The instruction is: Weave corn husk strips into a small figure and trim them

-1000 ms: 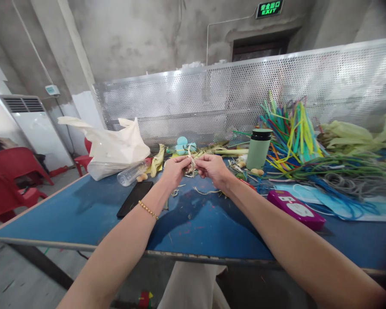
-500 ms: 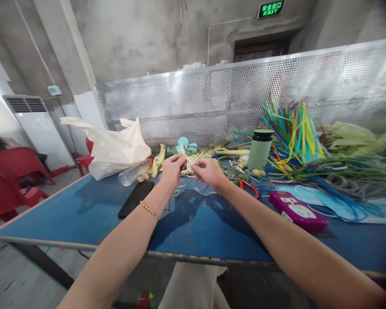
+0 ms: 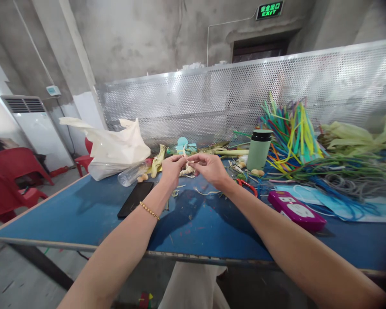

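Above the middle of the blue table, my left hand [image 3: 173, 168] is closed, its thumb and fingers pinching a pale corn husk braid [image 3: 188, 171]. A thin whitish end of it sticks up between the hands, and a knobbly plaited part hangs below the fingertips. My right hand [image 3: 209, 168] comes in from the other side, thumb and index finger pinched on the same braid with fingertips almost touching those of the left. The fingers partly hide the spot where they grip. Loose husk strands [image 3: 207, 192] lie on the table just below.
To the left are a black phone [image 3: 135, 199], a clear plastic bottle [image 3: 132, 173] and a white plastic bag [image 3: 119, 148]. At right stand a green cup [image 3: 259, 151], red-handled scissors [image 3: 248, 187], a purple box [image 3: 296, 210] and bundles of coloured strips [image 3: 300, 133]. A perforated metal panel [image 3: 167, 107] runs behind.
My right hand has shifted slightly left, closer to the left fingertips, and its fingers are more stretched out over the braid. The left hand stays almost in place.
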Demonstrator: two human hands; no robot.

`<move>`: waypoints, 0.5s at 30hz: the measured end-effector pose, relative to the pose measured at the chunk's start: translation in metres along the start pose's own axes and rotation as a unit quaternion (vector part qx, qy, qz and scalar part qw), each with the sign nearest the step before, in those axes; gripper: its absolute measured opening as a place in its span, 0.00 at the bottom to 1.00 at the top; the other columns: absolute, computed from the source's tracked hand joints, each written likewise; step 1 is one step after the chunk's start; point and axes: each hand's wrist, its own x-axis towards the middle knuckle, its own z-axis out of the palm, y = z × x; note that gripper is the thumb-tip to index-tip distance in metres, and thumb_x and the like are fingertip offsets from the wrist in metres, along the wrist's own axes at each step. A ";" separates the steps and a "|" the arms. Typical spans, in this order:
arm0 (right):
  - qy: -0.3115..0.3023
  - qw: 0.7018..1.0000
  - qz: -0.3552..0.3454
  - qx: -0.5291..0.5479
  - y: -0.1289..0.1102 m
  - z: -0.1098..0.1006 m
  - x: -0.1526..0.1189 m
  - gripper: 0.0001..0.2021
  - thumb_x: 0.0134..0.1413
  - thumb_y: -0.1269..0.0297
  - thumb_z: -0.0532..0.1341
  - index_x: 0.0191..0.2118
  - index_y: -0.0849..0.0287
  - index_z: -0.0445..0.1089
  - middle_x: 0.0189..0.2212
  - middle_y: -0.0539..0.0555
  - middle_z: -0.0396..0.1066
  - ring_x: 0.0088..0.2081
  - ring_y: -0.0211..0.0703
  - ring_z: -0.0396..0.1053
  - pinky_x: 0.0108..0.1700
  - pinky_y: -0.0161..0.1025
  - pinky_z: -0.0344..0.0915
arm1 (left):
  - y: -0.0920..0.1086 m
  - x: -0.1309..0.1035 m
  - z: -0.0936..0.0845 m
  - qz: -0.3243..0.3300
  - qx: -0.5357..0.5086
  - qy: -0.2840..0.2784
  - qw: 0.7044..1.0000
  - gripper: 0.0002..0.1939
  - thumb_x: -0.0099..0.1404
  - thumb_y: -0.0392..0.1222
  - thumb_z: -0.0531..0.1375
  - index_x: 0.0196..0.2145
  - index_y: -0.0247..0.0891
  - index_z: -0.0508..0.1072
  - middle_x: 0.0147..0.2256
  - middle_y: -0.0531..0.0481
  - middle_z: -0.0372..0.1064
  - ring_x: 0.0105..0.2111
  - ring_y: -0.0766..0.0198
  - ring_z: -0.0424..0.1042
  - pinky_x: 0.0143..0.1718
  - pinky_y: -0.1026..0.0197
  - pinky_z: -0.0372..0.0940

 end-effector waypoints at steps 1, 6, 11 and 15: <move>0.018 1.000 -0.003 -0.017 0.000 -0.001 0.000 0.09 0.52 0.59 0.63 0.35 0.57 0.78 0.24 0.50 0.75 0.21 0.37 0.67 0.26 0.35 0.63 | 0.000 0.000 0.000 -0.001 0.010 -0.008 1.000 0.08 0.46 0.40 0.66 0.20 0.34 0.73 0.18 0.54 0.60 0.21 0.72 0.57 0.23 0.66 0.53; 0.112 0.985 -0.057 -0.119 0.004 -0.010 0.005 0.08 0.50 0.60 0.64 0.28 0.58 0.77 0.28 0.52 0.75 0.30 0.40 0.68 0.35 0.36 0.63 | -0.001 -0.002 0.004 -0.015 0.025 -0.059 0.998 0.07 0.46 0.39 0.67 0.22 0.33 0.76 0.19 0.53 0.64 0.21 0.72 0.58 0.24 0.65 0.53; 0.122 0.984 -0.026 -0.127 0.011 -0.014 0.010 0.08 0.50 0.61 0.62 0.26 0.59 0.73 0.25 0.52 0.72 0.29 0.40 0.67 0.35 0.37 0.63 | 0.001 -0.004 0.005 -0.033 -0.005 -0.091 0.995 0.08 0.45 0.39 0.68 0.24 0.31 0.78 0.20 0.51 0.67 0.21 0.72 0.59 0.24 0.64 0.53; 0.121 0.986 -0.003 -0.112 0.012 -0.013 0.010 0.07 0.48 0.62 0.62 0.25 0.59 0.69 0.24 0.51 0.70 0.28 0.40 0.66 0.34 0.37 0.62 | 0.003 -0.004 0.005 -0.050 -0.036 -0.116 0.991 0.10 0.44 0.39 0.70 0.24 0.31 0.77 0.22 0.51 0.68 0.21 0.72 0.60 0.25 0.64 0.54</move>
